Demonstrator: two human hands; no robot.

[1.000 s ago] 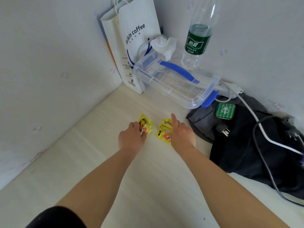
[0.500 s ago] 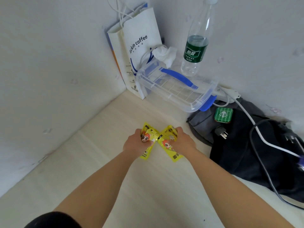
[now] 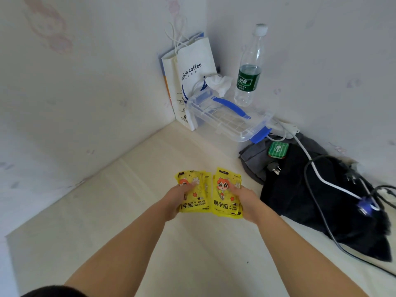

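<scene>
Left grip (image 3: pixel 174 200) pinches the left packets (image 3: pixel 196 190) and right grip (image 3: pixel 246 202) the right packets (image 3: pixel 225 195), faces up and side by side, likely for stacking together.

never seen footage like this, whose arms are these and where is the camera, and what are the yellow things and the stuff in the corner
No machine here: these are a person's two bare arms, filmed by one wide camera worn on the head, looking forward and down. The left hand grips a bunch of yellow packets labelled hand warmer. The right hand grips a second bunch beside it, over a pale surface. In the corner stand a paper bag, a clear box with a blue handle, a tissue and a water bottle. On the right lies dark cloth with cables and a small green case.
</scene>
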